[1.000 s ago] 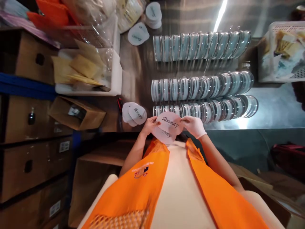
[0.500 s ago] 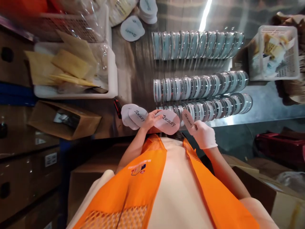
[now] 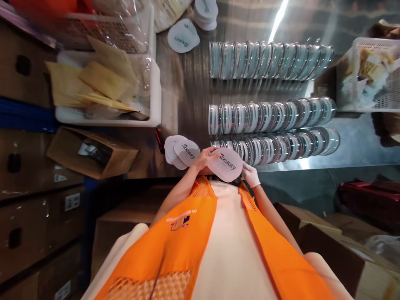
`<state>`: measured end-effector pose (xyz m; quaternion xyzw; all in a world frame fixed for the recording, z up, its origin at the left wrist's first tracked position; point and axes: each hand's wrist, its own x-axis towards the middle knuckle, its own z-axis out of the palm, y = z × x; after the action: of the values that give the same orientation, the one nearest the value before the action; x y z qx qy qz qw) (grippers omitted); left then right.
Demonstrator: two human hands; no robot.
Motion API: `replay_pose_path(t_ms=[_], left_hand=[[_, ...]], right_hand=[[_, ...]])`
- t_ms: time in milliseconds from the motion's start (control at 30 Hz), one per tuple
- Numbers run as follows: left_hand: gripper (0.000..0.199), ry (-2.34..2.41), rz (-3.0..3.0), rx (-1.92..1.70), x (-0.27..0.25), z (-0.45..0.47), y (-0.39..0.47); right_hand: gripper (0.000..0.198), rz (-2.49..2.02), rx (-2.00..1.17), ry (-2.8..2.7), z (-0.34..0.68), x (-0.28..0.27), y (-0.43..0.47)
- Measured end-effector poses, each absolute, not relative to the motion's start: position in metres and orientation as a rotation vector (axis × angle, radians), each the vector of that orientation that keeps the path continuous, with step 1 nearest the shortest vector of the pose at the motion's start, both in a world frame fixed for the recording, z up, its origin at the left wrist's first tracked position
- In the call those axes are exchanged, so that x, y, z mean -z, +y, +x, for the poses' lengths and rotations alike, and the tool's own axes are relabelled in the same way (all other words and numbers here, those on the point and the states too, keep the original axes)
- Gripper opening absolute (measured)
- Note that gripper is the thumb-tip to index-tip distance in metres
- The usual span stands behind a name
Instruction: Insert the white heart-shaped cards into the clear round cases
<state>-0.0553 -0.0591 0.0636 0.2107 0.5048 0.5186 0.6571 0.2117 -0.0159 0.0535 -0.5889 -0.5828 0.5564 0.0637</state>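
A white rounded card (image 3: 227, 170) printed with "beauty" lettering is held level in front of my chest, by the table's front edge. My bare left hand (image 3: 204, 160) is closed on its left side, thumb on top. At the card's right edge, my white-gloved right hand (image 3: 251, 175) pinches with its fingertips. Whether more cards lie beneath it is hidden. Several matching loose cards (image 3: 186, 152) overlap on the table just left of my left hand. Beyond the held card, clear round lidded containers (image 3: 271, 118) stand on edge in three rows.
Further back are a card stack (image 3: 206, 14) and another loose card (image 3: 183, 36). A white bin (image 3: 156, 98) with tan envelopes stands left, above an open carton (image 3: 121, 160). A red-and-black tool (image 3: 159, 140) lies near the cards. A white basket (image 3: 354, 75) stands right.
My right hand has moved left, bringing its separate tilted card to the one in my left hand; only one card face shows now. The view has shifted slightly.
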Motion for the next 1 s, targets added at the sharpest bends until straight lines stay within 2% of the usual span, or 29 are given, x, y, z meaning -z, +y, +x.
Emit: replay_pose_path(t_ms=[100, 167, 267, 400, 567, 667, 733, 833, 900, 1000], left_hand=[[0.053, 1.175, 0.501, -1.180, -0.065, -0.054, -0.059], [0.050, 1.196, 0.529, -1.182, -0.067, -0.054, -0.058], [0.049, 1.212, 0.552, -1.165, -0.071, -0.053, -0.056], [0.052, 1.212, 0.540, -1.146, -0.077, -0.052, -0.055], [0.047, 1.307, 0.603, -1.175, -0.081, -0.062, -0.064], [0.044, 1.364, 0.704, -1.144, -0.082, -0.070, -0.071], [0.044, 1.387, 0.745, -1.111, -0.083, -0.073, -0.075], [0.049, 1.375, 0.741, -1.039, -0.084, -0.079, -0.082], [0.055, 1.320, 0.711, -0.983, -0.085, -0.085, -0.089], [0.062, 1.267, 0.631, -0.967, -0.083, -0.098, -0.102]], right_hand=[[0.055, -1.670, -1.976, -1.914, 0.223, -0.061, 0.000], [0.052, -1.723, -1.962, -2.027, 0.225, -0.066, 0.011], [0.035, -1.729, -1.691, -2.292, 0.220, -0.072, 0.021], [0.037, -1.732, -1.497, -2.537, 0.205, -0.082, 0.011], [0.037, -2.092, -0.707, -2.453, 0.193, -0.113, -0.016], [0.041, -1.769, -0.860, -2.259, 0.185, -0.132, -0.017], [0.034, -1.544, -1.049, -2.266, 0.180, -0.139, -0.009], [0.019, -1.456, -1.173, -2.301, 0.183, -0.145, 0.004], [0.019, -1.469, -1.117, -2.195, 0.194, -0.151, 0.009], [0.025, -1.533, -0.824, -2.092, 0.213, -0.165, 0.009]])
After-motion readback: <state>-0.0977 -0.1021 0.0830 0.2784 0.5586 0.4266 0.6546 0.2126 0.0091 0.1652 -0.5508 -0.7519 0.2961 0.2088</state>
